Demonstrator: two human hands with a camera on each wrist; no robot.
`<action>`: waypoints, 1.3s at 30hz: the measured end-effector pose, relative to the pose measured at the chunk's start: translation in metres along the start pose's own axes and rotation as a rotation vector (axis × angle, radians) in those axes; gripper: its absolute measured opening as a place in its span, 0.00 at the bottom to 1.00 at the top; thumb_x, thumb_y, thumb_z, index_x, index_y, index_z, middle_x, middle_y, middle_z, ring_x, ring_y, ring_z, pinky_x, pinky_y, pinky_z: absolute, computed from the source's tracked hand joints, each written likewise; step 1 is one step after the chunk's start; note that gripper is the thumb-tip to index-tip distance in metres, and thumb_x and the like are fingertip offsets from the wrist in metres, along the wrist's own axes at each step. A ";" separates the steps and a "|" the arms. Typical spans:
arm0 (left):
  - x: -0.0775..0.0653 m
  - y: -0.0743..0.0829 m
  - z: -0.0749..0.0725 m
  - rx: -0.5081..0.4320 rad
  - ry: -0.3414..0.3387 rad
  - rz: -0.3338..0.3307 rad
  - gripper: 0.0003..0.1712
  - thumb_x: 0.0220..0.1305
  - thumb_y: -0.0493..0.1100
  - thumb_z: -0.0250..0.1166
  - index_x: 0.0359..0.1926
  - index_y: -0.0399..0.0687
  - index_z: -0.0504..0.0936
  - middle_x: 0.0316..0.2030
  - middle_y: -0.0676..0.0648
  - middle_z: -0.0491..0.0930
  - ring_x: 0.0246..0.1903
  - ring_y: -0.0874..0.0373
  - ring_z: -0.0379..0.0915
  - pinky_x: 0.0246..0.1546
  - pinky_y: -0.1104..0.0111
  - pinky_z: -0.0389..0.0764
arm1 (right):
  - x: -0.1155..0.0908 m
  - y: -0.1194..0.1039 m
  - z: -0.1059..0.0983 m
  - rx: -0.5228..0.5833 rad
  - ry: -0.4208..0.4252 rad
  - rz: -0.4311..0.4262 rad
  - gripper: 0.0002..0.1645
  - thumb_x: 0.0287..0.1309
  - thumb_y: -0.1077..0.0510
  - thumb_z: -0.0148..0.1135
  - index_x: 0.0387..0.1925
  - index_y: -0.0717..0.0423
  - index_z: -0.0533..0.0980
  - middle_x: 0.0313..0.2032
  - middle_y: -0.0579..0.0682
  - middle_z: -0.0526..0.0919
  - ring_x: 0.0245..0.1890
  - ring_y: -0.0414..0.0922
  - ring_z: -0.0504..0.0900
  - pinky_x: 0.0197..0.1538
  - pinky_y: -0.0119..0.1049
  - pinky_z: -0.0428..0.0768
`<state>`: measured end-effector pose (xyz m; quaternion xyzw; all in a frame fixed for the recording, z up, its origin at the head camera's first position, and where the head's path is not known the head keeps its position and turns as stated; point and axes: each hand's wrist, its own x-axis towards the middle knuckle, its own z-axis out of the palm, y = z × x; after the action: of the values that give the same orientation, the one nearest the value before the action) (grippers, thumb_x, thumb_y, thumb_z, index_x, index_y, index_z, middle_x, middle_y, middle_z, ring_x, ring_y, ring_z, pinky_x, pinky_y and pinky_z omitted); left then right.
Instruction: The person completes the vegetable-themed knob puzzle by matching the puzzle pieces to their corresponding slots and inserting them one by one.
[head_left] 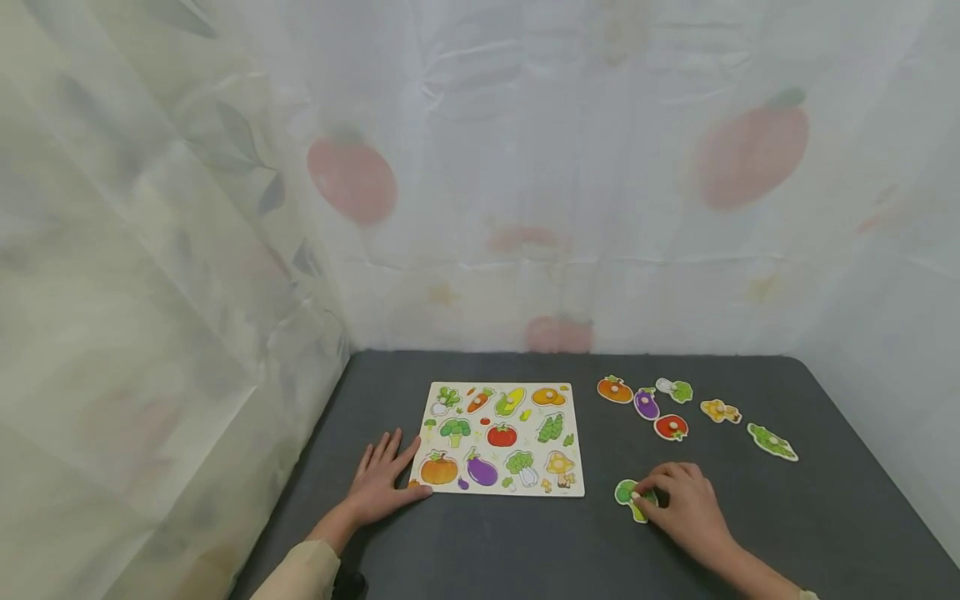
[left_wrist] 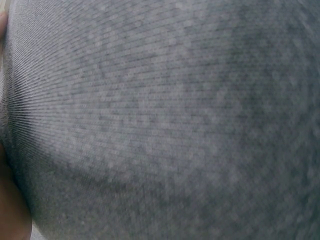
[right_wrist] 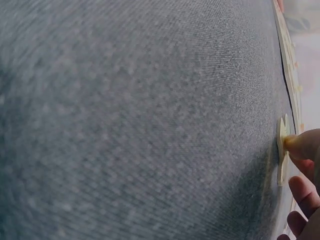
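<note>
My right hand (head_left: 688,510) pinches the knob of a flat broccoli puzzle piece (head_left: 624,491) at the right of the table. In the right wrist view that broccoli piece (right_wrist: 281,150) appears edge-on between thumb and fingers, close to the cloth; whether it touches cannot be told. My left hand (head_left: 381,486) lies with fingers spread at the left edge of a white vegetable puzzle board (head_left: 528,429), its thumb along the lower left corner. The left wrist view has mostly dark cloth, with a sliver of hand at its left border.
Loose knobbed pieces lie beyond the right hand: pumpkin (head_left: 615,390), eggplant (head_left: 646,405), bok choy (head_left: 681,392), tomato (head_left: 671,428), mushroom (head_left: 721,411) and a long green one (head_left: 772,442). A dark cloth (head_left: 510,550) covers the table. Pale printed curtains (head_left: 480,167) hang behind and at both sides.
</note>
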<state>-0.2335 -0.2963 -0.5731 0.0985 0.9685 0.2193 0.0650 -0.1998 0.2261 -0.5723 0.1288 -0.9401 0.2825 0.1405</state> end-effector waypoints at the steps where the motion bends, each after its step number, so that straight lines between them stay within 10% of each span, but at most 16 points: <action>1: 0.000 0.000 0.000 -0.010 0.009 0.008 0.58 0.59 0.76 0.65 0.81 0.57 0.56 0.80 0.36 0.44 0.79 0.36 0.32 0.74 0.39 0.31 | 0.000 0.000 0.000 0.014 -0.006 0.014 0.12 0.47 0.51 0.83 0.27 0.30 0.85 0.35 0.34 0.79 0.47 0.50 0.74 0.47 0.56 0.69; 27: 0.001 -0.002 0.004 0.001 0.029 0.008 0.58 0.58 0.77 0.64 0.81 0.56 0.57 0.80 0.36 0.44 0.79 0.37 0.32 0.74 0.39 0.31 | 0.004 0.005 -0.003 0.018 -0.080 0.028 0.11 0.50 0.47 0.81 0.27 0.27 0.84 0.36 0.34 0.75 0.48 0.50 0.70 0.48 0.55 0.67; 39: -0.001 0.000 0.001 -0.037 0.040 0.027 0.57 0.58 0.74 0.66 0.81 0.54 0.59 0.79 0.33 0.46 0.78 0.35 0.33 0.73 0.38 0.31 | 0.049 -0.014 0.005 0.102 0.018 -0.027 0.09 0.50 0.53 0.82 0.28 0.36 0.86 0.38 0.39 0.79 0.48 0.50 0.72 0.51 0.56 0.67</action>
<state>-0.2325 -0.2959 -0.5734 0.1062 0.9640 0.2398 0.0444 -0.2415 0.2040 -0.5528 0.1459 -0.9215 0.3291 0.1460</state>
